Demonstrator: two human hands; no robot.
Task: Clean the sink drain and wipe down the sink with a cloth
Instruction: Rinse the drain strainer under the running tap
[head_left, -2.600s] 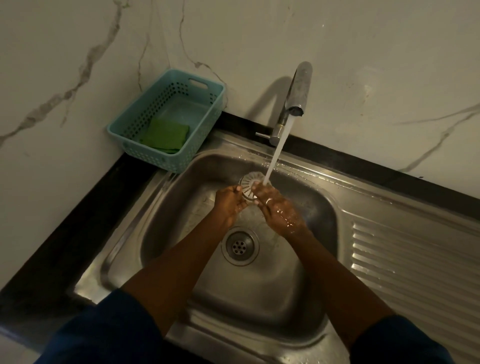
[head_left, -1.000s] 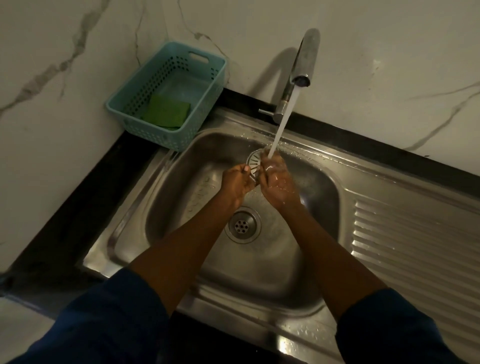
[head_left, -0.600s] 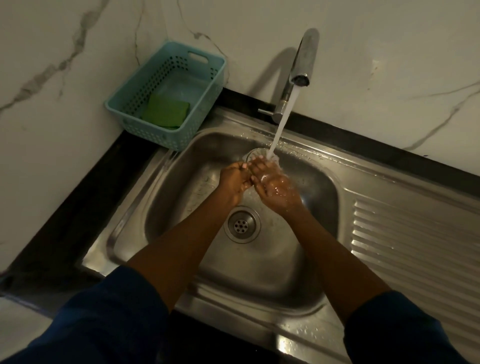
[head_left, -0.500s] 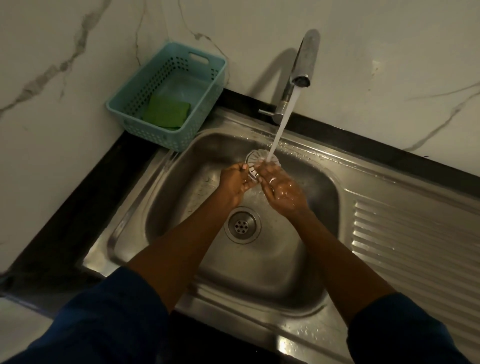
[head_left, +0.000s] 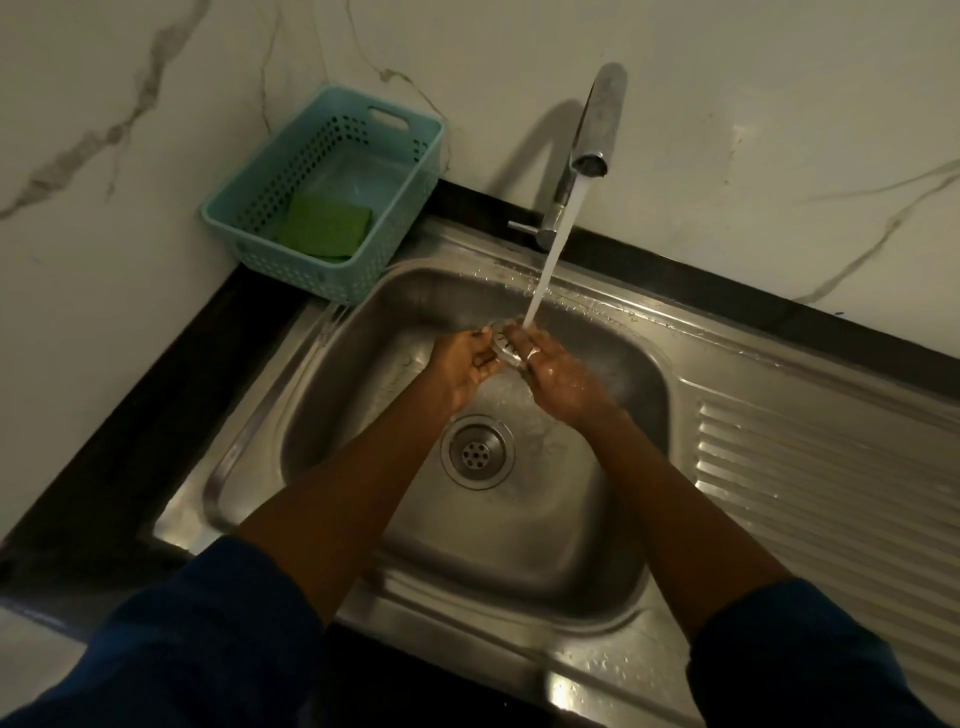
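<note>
Over the steel sink basin (head_left: 395, 499), both my hands hold a small round metal drain strainer (head_left: 503, 344) under the running water. My left hand (head_left: 465, 366) grips its left edge with curled fingers. My right hand (head_left: 558, 374), with a ring on one finger, holds its right side, and the stream lands on those fingertips. The strainer is mostly hidden between the hands. Below them the open drain (head_left: 477, 452) sits in the basin floor. A green scouring cloth (head_left: 324, 227) lies in the teal basket (head_left: 260, 218) at the back left.
The tap (head_left: 597, 124) stands behind the basin and pours a steady stream. A ribbed draining board (head_left: 831, 488) runs off to the right. A black counter edge (head_left: 130, 415) borders the sink on the left, with marble wall behind.
The strainer has been turned and rubbed between my hands under the water. It now sits more hidden between them. The hands stay in the same place over the basin.
</note>
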